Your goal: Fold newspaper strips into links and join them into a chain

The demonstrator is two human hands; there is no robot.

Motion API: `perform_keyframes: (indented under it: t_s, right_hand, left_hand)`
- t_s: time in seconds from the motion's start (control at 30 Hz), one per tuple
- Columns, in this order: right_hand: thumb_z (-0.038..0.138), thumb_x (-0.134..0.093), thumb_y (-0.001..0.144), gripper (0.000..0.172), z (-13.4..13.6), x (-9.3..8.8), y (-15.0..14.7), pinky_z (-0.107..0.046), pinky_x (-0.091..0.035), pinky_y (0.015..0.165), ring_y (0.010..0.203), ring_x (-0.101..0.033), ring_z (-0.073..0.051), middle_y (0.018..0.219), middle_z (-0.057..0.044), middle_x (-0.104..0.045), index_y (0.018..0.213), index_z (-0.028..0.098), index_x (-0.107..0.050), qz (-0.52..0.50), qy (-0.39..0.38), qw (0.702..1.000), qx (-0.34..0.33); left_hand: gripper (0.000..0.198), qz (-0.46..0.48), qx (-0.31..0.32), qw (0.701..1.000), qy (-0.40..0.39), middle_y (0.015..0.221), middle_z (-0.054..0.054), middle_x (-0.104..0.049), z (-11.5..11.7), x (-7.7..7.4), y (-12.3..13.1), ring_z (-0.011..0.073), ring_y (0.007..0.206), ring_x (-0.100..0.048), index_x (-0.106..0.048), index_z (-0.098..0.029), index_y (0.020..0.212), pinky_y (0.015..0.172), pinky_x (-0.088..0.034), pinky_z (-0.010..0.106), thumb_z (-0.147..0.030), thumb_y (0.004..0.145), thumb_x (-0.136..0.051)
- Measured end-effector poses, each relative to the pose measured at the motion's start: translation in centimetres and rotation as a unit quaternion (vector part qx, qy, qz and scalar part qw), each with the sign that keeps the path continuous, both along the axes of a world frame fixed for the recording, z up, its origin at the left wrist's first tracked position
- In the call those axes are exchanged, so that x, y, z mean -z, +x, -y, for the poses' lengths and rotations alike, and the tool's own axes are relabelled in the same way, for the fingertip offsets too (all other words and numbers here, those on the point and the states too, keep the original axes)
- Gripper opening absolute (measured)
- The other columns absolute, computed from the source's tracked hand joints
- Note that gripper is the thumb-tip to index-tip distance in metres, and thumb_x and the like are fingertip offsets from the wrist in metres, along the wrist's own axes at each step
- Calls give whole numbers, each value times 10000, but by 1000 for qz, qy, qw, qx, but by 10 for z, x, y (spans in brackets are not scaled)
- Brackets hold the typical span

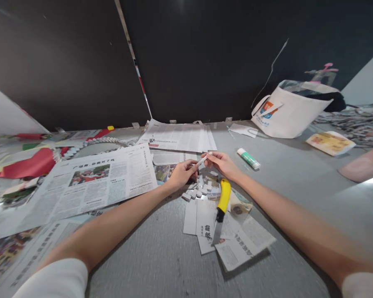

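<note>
Between my hands is a narrow folded paper strip, slanting up to the right. My left hand pinches its lower end, and the fingers of my right hand close on its upper end. Just below lies a short chain of folded paper pieces, partly hidden by my left hand. Nearer to me a yellow-handled knife with a bare blade rests on several cut newspaper pieces. A green and white glue stick lies to the right of my right hand.
Large newspaper sheets spread on the left, with a red sheet and a long folded-paper chain behind. More paper lies by the dark wall. A white bag and a yellow packet stand right.
</note>
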State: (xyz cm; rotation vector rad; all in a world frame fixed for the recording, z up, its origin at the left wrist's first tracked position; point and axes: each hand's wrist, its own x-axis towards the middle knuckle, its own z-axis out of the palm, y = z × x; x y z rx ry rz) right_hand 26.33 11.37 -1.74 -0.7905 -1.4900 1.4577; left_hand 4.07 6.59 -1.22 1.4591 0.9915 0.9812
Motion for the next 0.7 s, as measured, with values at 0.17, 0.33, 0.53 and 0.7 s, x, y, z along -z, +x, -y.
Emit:
perform_keyframes:
  t_s: [0.17,0.33,0.53,0.7]
  right_hand:
    - [599,-784,913,445,3,-4,1,-301,-426,734,721,-529,-147,818,-33,-706,1027,172,-837,3,7,1000,-13]
    - [625,-752,924,463,8,-11,0,-297,-366,684,701,-499,-139,774,-13,-665,969,169,-821,36,11,999,-17]
    - [662,-704,936,510,11,-16,2,-313,-340,658,694,-494,-155,776,-27,-685,790,180,-778,113,52,992,-34]
    - [725,-658,945,556,11,-15,2,-318,-374,647,672,-503,-171,706,-23,-660,804,205,-794,125,59,990,-33]
  left_hand:
    - [573,-4,11,1000,1,675,-1,-680,0,3,-1,146,583,-632,-696,-164,1106,602,-509,273,-682,868,-752]
    - [534,-9,22,1000,4,672,-11,-666,2,0,1,144,592,-631,-689,-178,1033,619,-505,269,-686,875,-733]
    - [497,-44,28,998,21,639,-14,-652,3,-3,0,143,592,-608,-697,-180,953,642,-483,272,-676,913,-689]
    - [495,-53,28,998,31,639,-9,-661,3,-4,0,143,596,-609,-701,-190,945,662,-475,279,-684,922,-679]
